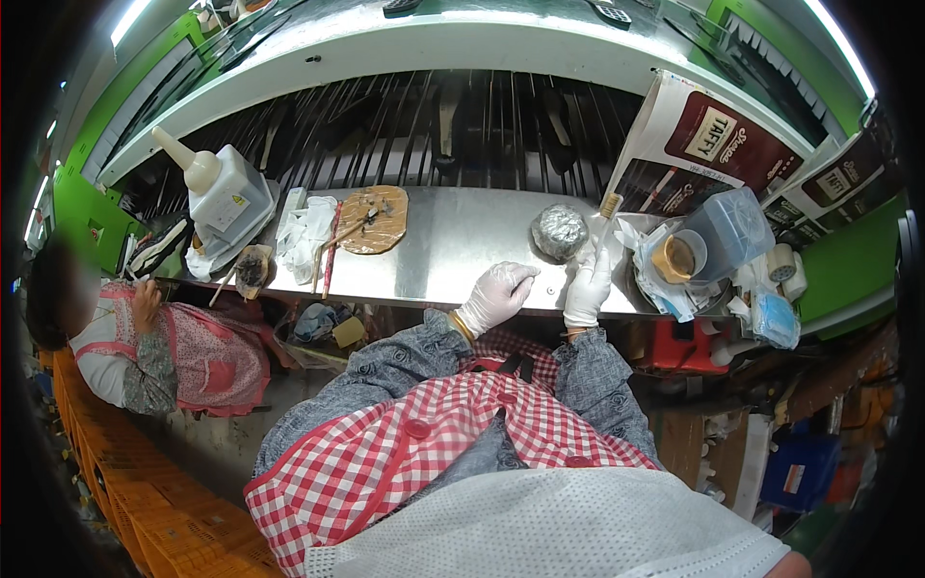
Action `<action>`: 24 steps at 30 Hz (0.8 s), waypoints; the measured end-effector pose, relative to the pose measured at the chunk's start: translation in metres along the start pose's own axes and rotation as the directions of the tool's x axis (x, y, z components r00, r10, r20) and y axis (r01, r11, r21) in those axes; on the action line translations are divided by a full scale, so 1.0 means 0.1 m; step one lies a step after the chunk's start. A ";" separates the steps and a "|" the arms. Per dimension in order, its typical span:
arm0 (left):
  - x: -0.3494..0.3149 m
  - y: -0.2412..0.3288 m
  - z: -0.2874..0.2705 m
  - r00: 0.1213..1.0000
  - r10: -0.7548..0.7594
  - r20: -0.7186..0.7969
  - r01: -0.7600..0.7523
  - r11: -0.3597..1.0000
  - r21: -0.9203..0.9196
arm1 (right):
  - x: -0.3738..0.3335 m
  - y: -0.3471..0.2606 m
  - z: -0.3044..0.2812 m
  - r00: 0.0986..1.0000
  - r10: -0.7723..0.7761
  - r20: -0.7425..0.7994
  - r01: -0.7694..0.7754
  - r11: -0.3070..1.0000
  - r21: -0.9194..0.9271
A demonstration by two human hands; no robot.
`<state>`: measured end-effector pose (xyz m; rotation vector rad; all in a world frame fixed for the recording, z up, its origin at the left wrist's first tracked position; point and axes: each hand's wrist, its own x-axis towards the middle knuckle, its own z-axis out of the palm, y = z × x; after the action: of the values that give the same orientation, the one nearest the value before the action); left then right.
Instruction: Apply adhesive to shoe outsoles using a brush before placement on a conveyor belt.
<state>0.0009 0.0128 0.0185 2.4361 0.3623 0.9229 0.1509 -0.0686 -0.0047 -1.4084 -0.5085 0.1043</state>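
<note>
My right hand [589, 284], in a white glove, is closed around a small brush [610, 205]. The brush's tan end sticks up past my fingers; the rest is partly hidden. My left hand [498, 300], gloved too, is curled with its fingers together over the metal shelf [453, 241]. Whether anything is inside it is hidden. Just beyond both hands sits a rounded, foil-covered lump [559, 233]. A tiny pale round piece [551, 290] lies between the hands. To the right of my right hand, a cup of brown stuff [678, 256] stands on crumpled white paper.
A clear plastic container [737, 226] leans behind the cup. On the left stand a white spouted bottle [226, 188], white cloths [306, 236] and a brown taped disc [385, 217] with sticks. Printed bags [713, 144] rise at right. Another person [145, 328] works at far left.
</note>
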 end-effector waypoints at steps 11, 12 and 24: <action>0.00 0.01 -0.01 1.000 -0.004 -0.005 0.004 1.000 0.001 | 0.00 0.01 0.01 1.000 -0.021 -0.005 0.021 1.000 -0.008; 0.00 0.01 -0.01 1.000 -0.003 -0.001 0.003 1.000 -0.002 | -0.01 0.01 0.00 1.000 -0.017 -0.006 0.017 1.000 -0.013; 0.02 0.03 -0.01 1.000 0.005 0.007 -0.005 1.000 -0.013 | -0.02 -0.15 -0.01 1.000 -0.029 -0.011 0.029 1.000 -0.010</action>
<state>0.0020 0.0114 0.0222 2.4293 0.3469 0.9165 0.1459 -0.0725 0.0086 -1.4099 -0.5205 0.0702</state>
